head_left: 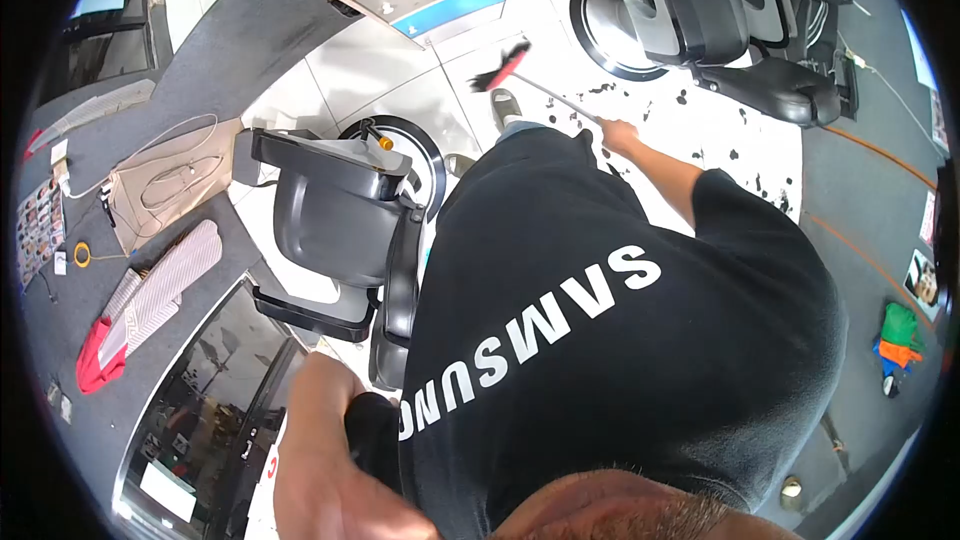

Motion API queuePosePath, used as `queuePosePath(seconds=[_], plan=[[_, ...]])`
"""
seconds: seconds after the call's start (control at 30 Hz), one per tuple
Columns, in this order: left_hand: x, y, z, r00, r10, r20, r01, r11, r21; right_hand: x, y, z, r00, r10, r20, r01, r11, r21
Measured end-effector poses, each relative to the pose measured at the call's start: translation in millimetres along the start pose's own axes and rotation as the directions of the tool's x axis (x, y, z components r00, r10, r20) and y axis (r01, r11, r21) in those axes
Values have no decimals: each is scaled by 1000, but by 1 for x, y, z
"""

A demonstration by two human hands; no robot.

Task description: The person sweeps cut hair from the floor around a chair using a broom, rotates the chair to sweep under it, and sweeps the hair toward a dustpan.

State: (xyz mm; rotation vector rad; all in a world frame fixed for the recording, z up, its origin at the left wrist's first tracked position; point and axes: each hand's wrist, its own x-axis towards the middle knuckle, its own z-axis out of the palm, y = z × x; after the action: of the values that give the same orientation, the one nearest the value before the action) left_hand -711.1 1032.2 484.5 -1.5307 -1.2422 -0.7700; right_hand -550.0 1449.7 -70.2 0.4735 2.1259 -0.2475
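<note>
My right hand is closed around the grey handle of a broom. The broom's red and black head is down by the white tiled floor, just beyond my shoe. Dark hair clippings lie scattered to the right of the handle. On the other side, my left arm is bent and raised, with my left hand close to my head at the bottom edge. Its fingers cannot be made out.
A black barber chair stands close on my left, another at the upper right. A curved grey counter holds a striped cloth, cables and a beige box. A wooden cabinet is ahead.
</note>
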Motion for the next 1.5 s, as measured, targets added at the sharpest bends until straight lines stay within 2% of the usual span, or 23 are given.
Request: queuePosePath(seconds=[0.07,0.1,0.13,0.2,0.27,0.3,0.33,0.37,0.43,0.47,0.5,0.53,0.6,0.67,0.77,0.93,1.0,1.1,1.17,1.23,1.27,1.37,1.5], plan=[[-24,6,5,982,-119,-145,142,976,163,-24,27,7,1000,-18,-25,18,1000,7],[-41,6,12,936,-182,-301,265,928,263,-29,38,13,997,-28,-69,29,1000,10],[-59,0,22,825,-224,-519,415,863,288,-33,48,19,993,-35,-113,36,999,13],[-128,20,7,627,-679,-381,771,610,182,-29,42,15,985,-62,-164,63,998,-1],[-203,37,-3,320,-940,-120,921,279,272,5,10,4,979,-92,-180,88,996,-32],[-232,46,27,227,-970,-83,960,208,189,26,-11,-7,984,-81,-161,72,996,-61],[-254,56,34,57,-996,66,973,70,220,63,-24,-4,975,-116,-187,94,988,-118],[-290,69,41,-115,-987,110,970,-88,227,60,-50,-31,981,-110,-160,97,992,-85],[-345,98,35,-328,-894,306,866,-155,475,81,-63,-24,993,-55,-101,52,998,-32],[-352,112,28,-277,-865,417,832,1,555,80,-55,-17,993,-58,-100,57,998,-20],[-363,127,17,-310,-828,467,806,32,591,79,-43,-13,993,-60,-103,60,998,-12],[-360,138,8,-359,-816,453,804,-24,593,64,-24,1,981,-61,-185,60,998,-14],[-354,165,-9,-476,-787,392,777,-167,607,19,0,1,997,-5,-75,7,999,37],[-359,187,-21,-583,-753,304,725,-314,613,-18,22,8,997,1,-81,4,998,56],[-382,213,-23,-591,-748,301,711,-307,633,-40,18,8,983,-63,-171,67,998,17],[-390,193,1,-498,-735,460,798,-181,575,27,-87,-56,980,-119,-160,109,991,-74],[-383,183,-6,-492,-715,496,786,-121,606,66,-107,-69,996,-55,-69,54,999,-3],[-355,179,-26,-482,-736,476,758,-78,648,83,-61,-48,997,-37,-67,36,999,-16],[-325,193,-34,-516,-747,420,719,-111,687,78,-15,-21,976,-37,-215,29,999,-39],[-301,212,-34,-564,-692,450,714,-135,687,38,10,-21,988,12,-155,-13,1000,-7],[-286,219,-28,-548,-699,459,725,-123,678,20,13,-22,987,17,-159,-21,999,-25],[-283,237,-12,-523,-774,355,540,21,841,2,19,-35,984,-7,-177,-4,998,-62],[-286,236,-7,-506,-796,332,574,-24,818,46,-21,-56,971,-110,-212,97,993,-70]])
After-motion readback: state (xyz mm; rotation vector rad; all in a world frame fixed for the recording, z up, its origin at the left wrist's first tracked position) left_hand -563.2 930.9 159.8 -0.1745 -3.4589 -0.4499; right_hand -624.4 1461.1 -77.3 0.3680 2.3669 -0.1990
